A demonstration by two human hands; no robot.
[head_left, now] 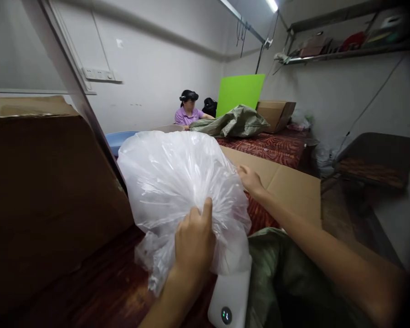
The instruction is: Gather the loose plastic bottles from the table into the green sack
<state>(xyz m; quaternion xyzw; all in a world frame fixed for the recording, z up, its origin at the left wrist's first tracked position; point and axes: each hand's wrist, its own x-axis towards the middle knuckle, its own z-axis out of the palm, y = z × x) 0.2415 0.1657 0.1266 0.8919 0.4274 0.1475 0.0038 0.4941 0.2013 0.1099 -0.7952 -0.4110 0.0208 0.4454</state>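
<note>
A large, full translucent white plastic bag (171, 173) stands on the dark red patterned table. My left hand (194, 237) is wrapped round its gathered neck, and loose plastic hangs out below that hand to the left. At the bag's right side is my right hand (250, 180), its fingers bent together against the plastic; whether they pinch it I cannot tell. A white device (230, 296) with a small round display lies beneath the bag's near edge. Dark green sheeting (276, 273) sits beside the device, under my right forearm.
Cardboard boxes stand at the left (48, 196) and far right (276, 114). Flattened cardboard (294, 189) lies right of the bag. Across the table, a person (188, 111) in a purple shirt touches a green sack (235, 122). A chair (379, 159) stands at the right.
</note>
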